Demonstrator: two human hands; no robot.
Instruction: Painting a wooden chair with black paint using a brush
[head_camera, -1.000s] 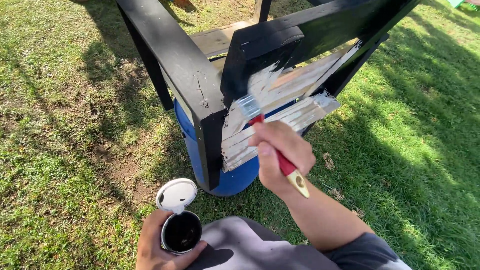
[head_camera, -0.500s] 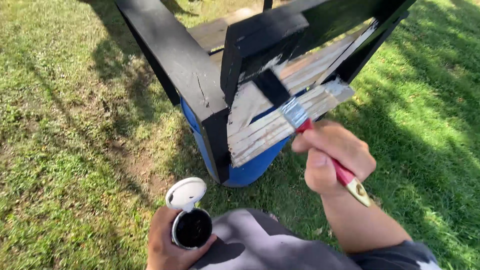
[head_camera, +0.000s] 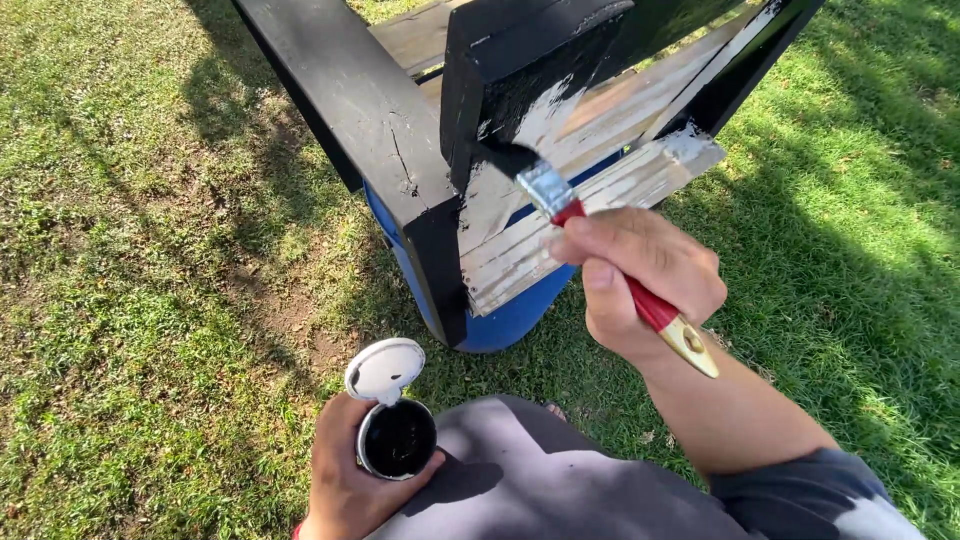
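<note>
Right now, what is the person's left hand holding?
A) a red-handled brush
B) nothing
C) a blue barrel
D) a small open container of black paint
D: the left hand wraps around a small open container with black paint inside and its white lid flipped up, while the right hand holds the brush.

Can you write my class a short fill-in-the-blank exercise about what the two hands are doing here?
1. The right hand holds a paintbrush with a ____ handle.
2. The left hand holds a small open container of ____ paint.
3. The wooden frame stands on ____.
4. Under the frame sits a ____ barrel.

Missing words: red; black; grass; blue
</note>
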